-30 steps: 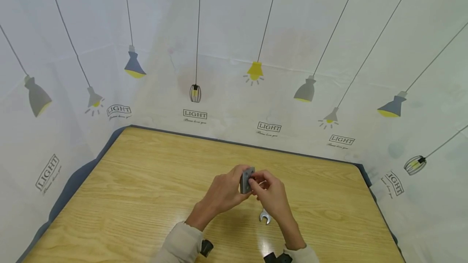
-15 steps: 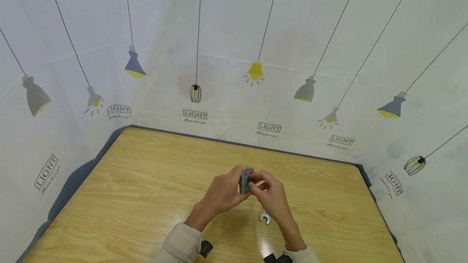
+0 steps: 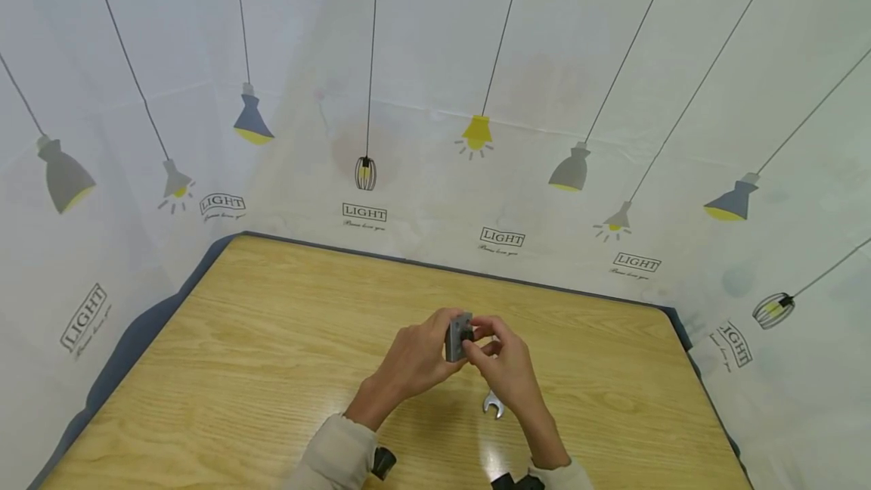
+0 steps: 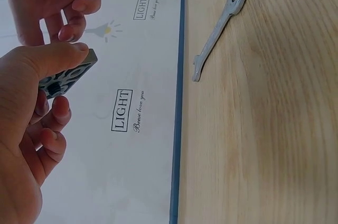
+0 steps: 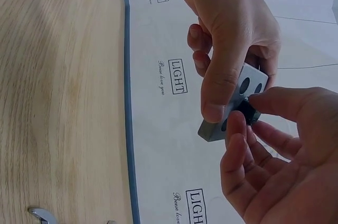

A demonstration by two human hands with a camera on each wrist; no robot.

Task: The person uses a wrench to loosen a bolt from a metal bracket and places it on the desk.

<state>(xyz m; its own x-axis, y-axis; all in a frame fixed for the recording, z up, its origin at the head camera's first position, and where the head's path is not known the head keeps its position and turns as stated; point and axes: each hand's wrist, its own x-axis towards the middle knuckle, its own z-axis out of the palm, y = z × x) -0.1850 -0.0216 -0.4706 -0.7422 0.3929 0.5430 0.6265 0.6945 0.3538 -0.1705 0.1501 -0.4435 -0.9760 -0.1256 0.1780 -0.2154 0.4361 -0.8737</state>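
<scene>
Right hand [image 3: 506, 363] pinching black fastener [image 5: 246, 110], left hand [image 3: 416, 354] gripping grey drilled block [image 3: 454, 345]

Block held up over counter [image 3: 272, 339], open-end wrench [image 3: 493, 404] lying there. Versus a second ago: more fastener visible at block face; block, wrench basically unmoved.

The left hand [image 5: 235, 28] grips a grey holed block [image 5: 236, 97]; the right hand [image 5: 296, 174] pinches a dark piece [image 5: 246, 109] at its face

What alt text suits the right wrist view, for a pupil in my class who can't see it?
The left hand grips a small grey block with round holes while the right hand pinches a black piece at its face. At left, a wooden table with a wrench cut off by the picture's lower edge; behind, a white backdrop printed LIGHT.
</scene>
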